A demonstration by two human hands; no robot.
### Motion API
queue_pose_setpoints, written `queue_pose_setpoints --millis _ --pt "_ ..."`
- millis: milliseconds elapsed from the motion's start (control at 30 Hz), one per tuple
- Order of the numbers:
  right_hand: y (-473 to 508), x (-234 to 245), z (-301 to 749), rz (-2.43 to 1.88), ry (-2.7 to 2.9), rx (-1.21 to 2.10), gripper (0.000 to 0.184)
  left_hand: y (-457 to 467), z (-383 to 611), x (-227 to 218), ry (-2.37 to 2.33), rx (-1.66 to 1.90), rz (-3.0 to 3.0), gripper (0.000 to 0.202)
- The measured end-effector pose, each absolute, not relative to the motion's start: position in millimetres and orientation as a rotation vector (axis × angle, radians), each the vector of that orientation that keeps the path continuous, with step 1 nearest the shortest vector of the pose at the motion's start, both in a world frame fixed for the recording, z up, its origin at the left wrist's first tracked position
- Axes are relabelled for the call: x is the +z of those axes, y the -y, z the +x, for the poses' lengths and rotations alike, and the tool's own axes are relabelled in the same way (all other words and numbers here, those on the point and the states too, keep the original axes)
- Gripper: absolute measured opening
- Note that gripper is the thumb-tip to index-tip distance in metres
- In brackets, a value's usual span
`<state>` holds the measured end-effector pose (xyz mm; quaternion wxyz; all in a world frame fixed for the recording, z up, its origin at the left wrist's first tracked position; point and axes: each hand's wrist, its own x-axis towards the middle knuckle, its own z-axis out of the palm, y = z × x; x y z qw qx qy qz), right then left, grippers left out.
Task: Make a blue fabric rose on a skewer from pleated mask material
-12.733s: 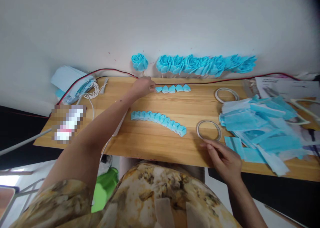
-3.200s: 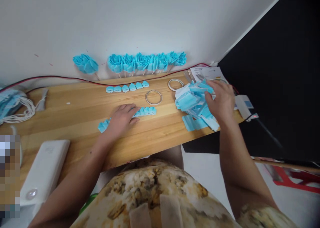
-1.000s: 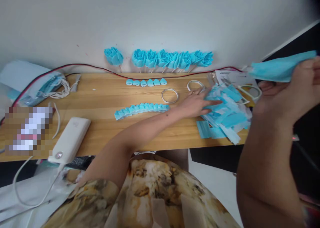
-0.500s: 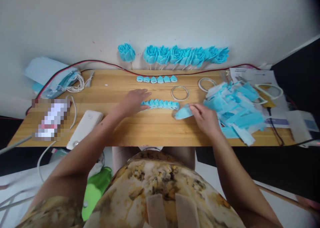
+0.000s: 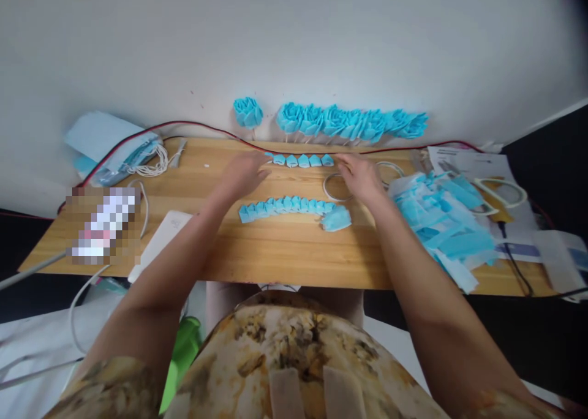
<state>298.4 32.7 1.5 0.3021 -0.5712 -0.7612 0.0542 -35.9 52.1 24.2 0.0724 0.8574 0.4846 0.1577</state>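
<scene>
Both my hands reach to the far row of small folded blue pieces (image 5: 301, 160) near the back of the wooden table (image 5: 275, 253). My left hand (image 5: 243, 173) lies at the row's left end, fingers stretched toward it. My right hand (image 5: 361, 175) lies at the row's right end, fingers flat, partly over a tape ring (image 5: 331, 192). Nearer me a longer chain of folded blue pieces (image 5: 285, 207) lies across the table, with one larger blue piece (image 5: 337, 218) at its right end. Neither hand holds anything.
Blue fabric roses (image 5: 351, 121) on sticks lean on the wall, one rose (image 5: 248, 111) apart at the left. A heap of blue mask pieces (image 5: 443, 220) and scissors (image 5: 498, 189) lie right. A white power bank (image 5: 160, 238), cords (image 5: 149, 165) and a red cable (image 5: 184, 125) lie left.
My right hand has let go of the blue piece at the near chain's right end. Both hands have moved from the near chain to the far row.
</scene>
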Motion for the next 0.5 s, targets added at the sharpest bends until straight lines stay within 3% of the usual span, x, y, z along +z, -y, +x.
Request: queue_pose_setpoints --millis 167,500 --pt "-71.9 -9.5 297.6 -1.457 2.063 0.225 0.035 -87.2 -15.9 13.6 -1.448 0.569 2.577 0.031" --pt "-100.8 -27.4 290.8 -1.374 2.258 0.334 0.037 -109.7 11.7 -3.4 -1.38 0.53 2.628 0.033"
